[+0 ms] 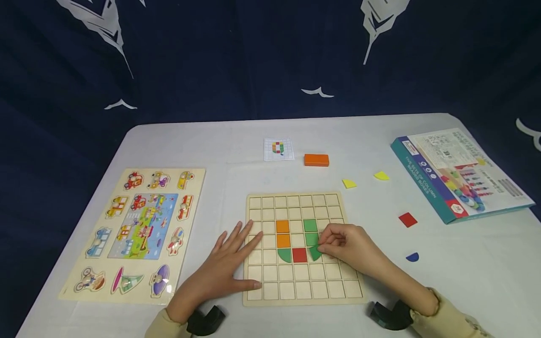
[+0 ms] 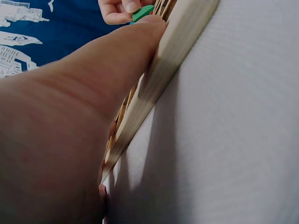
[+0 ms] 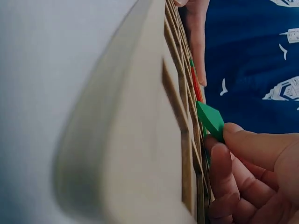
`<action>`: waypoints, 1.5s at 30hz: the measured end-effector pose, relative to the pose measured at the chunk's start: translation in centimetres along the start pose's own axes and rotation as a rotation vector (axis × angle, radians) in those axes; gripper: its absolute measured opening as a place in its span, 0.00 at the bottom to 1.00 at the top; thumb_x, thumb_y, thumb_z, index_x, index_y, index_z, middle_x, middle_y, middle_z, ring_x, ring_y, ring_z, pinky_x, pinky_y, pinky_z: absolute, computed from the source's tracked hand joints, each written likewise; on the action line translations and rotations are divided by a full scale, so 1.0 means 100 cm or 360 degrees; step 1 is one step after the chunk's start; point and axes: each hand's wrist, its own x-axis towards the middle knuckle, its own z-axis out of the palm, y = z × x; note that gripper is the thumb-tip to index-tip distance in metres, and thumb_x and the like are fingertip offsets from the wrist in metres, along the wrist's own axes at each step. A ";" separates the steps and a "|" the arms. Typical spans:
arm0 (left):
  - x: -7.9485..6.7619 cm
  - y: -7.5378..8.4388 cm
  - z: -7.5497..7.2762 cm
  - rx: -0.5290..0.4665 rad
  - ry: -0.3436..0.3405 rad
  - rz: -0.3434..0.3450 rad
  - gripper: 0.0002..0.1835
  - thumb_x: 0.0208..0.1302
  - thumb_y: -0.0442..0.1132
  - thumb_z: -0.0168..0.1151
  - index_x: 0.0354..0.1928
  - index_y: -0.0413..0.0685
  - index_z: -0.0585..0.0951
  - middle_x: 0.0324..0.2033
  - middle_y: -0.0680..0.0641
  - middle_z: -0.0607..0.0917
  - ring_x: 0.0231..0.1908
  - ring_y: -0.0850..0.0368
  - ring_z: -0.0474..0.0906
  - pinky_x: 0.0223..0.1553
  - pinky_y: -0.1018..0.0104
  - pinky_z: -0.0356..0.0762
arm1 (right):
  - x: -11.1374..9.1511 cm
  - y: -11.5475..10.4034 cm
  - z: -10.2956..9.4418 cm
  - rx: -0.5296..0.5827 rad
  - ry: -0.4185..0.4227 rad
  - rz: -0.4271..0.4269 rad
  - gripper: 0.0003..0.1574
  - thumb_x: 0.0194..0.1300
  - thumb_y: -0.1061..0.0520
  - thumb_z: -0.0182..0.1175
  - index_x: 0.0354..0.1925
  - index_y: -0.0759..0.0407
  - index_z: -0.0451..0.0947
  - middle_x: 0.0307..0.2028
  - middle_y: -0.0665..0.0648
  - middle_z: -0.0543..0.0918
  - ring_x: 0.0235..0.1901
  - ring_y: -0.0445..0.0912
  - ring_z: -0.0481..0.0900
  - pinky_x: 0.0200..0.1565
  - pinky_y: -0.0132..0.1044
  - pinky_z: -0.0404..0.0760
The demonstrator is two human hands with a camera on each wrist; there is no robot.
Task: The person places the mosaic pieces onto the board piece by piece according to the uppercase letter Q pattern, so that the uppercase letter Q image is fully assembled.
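Observation:
My right hand [image 1: 348, 244] pinches a green quarter-round piece [image 1: 314, 253] between thumb and fingertips, tilted over a cell of the wooden grid board [image 1: 296, 300]. In the right wrist view the green piece [image 3: 211, 120] stands at an angle close over the grid. My left hand [image 1: 226, 265] lies spread, its fingers and thumb on the board's left edge. On the board sit two orange squares [image 1: 282, 234], two green squares [image 1: 310, 232], a red square [image 1: 299, 255] and another green quarter-round [image 1: 285, 255].
A small pattern card [image 1: 270, 155] and an orange block [image 1: 316, 160] lie behind the board. To the right are yellow pieces [image 1: 349, 183], a red square piece [image 1: 407, 219], a blue half-round [image 1: 412, 257] and a box [image 1: 465, 173]. A picture puzzle [image 1: 127, 281] lies left.

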 end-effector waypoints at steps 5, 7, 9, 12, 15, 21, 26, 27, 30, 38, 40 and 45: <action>0.000 0.000 0.000 0.0010 0.0002 0.0003 0.53 0.49 0.62 0.67 0.73 0.53 0.52 0.72 0.48 0.39 0.70 0.48 0.30 0.63 0.43 0.31 | 0.000 0.000 0.003 -0.0166 0.0051 -0.0063 0.10 0.51 0.64 0.70 0.25 0.53 0.77 0.21 0.44 0.76 0.22 0.39 0.73 0.24 0.30 0.74; 0.000 -0.001 0.000 0.0012 0.0003 0.0006 0.53 0.49 0.62 0.67 0.73 0.53 0.52 0.72 0.47 0.39 0.70 0.48 0.30 0.63 0.43 0.31 | 0.000 0.000 0.003 -0.0183 0.0046 -0.0065 0.09 0.52 0.63 0.70 0.26 0.55 0.78 0.20 0.44 0.76 0.22 0.39 0.73 0.24 0.30 0.73; 0.000 -0.001 0.000 0.0019 0.0007 0.0009 0.53 0.49 0.63 0.66 0.73 0.53 0.52 0.72 0.47 0.39 0.70 0.48 0.30 0.63 0.43 0.31 | -0.001 -0.001 0.003 -0.0199 0.0032 -0.0056 0.07 0.53 0.62 0.70 0.26 0.56 0.78 0.20 0.44 0.75 0.22 0.39 0.73 0.24 0.30 0.73; 0.000 -0.001 0.000 0.0027 0.0008 0.0011 0.53 0.49 0.63 0.66 0.73 0.53 0.52 0.72 0.47 0.39 0.70 0.48 0.30 0.63 0.43 0.32 | -0.001 -0.002 0.003 -0.0229 0.0019 -0.0045 0.06 0.53 0.62 0.69 0.26 0.56 0.79 0.21 0.43 0.76 0.23 0.39 0.73 0.25 0.30 0.74; 0.000 -0.001 0.001 0.0032 0.0012 0.0012 0.53 0.49 0.63 0.66 0.73 0.53 0.52 0.72 0.47 0.39 0.70 0.48 0.30 0.63 0.42 0.32 | -0.002 -0.003 0.003 -0.0232 -0.0004 -0.0031 0.06 0.54 0.62 0.69 0.26 0.54 0.80 0.21 0.43 0.76 0.23 0.38 0.74 0.25 0.31 0.75; 0.000 -0.001 0.001 0.0018 0.0014 0.0013 0.53 0.49 0.63 0.66 0.73 0.53 0.52 0.72 0.48 0.39 0.70 0.48 0.30 0.63 0.42 0.32 | 0.000 -0.003 -0.007 -0.0202 -0.0015 -0.0039 0.04 0.55 0.61 0.68 0.28 0.54 0.82 0.23 0.44 0.79 0.24 0.40 0.75 0.27 0.31 0.76; -0.001 -0.002 0.002 0.0012 0.0021 0.0018 0.53 0.49 0.63 0.66 0.73 0.53 0.52 0.72 0.48 0.40 0.70 0.48 0.31 0.63 0.43 0.32 | 0.015 0.001 -0.042 -0.0155 0.0160 0.0016 0.03 0.59 0.62 0.65 0.34 0.61 0.82 0.28 0.53 0.83 0.27 0.44 0.77 0.30 0.31 0.76; -0.001 -0.002 0.002 0.0014 0.0022 0.0018 0.53 0.49 0.63 0.66 0.73 0.53 0.52 0.72 0.48 0.40 0.70 0.48 0.31 0.63 0.43 0.32 | 0.019 0.003 -0.051 -0.0150 0.0203 0.0041 0.05 0.60 0.62 0.64 0.36 0.63 0.82 0.30 0.55 0.83 0.28 0.44 0.77 0.30 0.32 0.77; -0.001 -0.003 0.002 0.0010 0.0017 0.0017 0.53 0.49 0.63 0.66 0.73 0.53 0.52 0.72 0.48 0.39 0.70 0.48 0.30 0.63 0.43 0.32 | 0.034 0.012 -0.074 -0.0150 0.0319 0.0147 0.13 0.64 0.58 0.60 0.42 0.67 0.80 0.36 0.60 0.83 0.32 0.44 0.77 0.32 0.32 0.77; -0.001 -0.003 0.002 -0.0016 0.0008 0.0012 0.53 0.50 0.64 0.65 0.73 0.53 0.53 0.72 0.48 0.40 0.70 0.49 0.30 0.63 0.43 0.31 | 0.069 0.041 -0.099 -0.0272 0.0354 0.0331 0.18 0.66 0.57 0.57 0.50 0.69 0.78 0.41 0.65 0.80 0.35 0.51 0.74 0.32 0.31 0.73; -0.001 -0.003 0.003 -0.0013 -0.0002 0.0009 0.52 0.50 0.64 0.64 0.73 0.53 0.52 0.72 0.48 0.39 0.69 0.49 0.30 0.63 0.43 0.31 | 0.073 0.045 -0.099 -0.0300 0.0328 0.0348 0.18 0.65 0.60 0.58 0.50 0.70 0.77 0.41 0.65 0.80 0.35 0.51 0.72 0.33 0.31 0.72; -0.001 -0.002 0.002 -0.0006 -0.0012 -0.0010 0.53 0.50 0.64 0.64 0.73 0.53 0.52 0.72 0.49 0.39 0.69 0.50 0.29 0.63 0.44 0.30 | 0.080 0.051 -0.098 -0.0380 0.0302 0.0337 0.17 0.61 0.62 0.62 0.48 0.70 0.78 0.36 0.62 0.78 0.33 0.50 0.70 0.33 0.35 0.70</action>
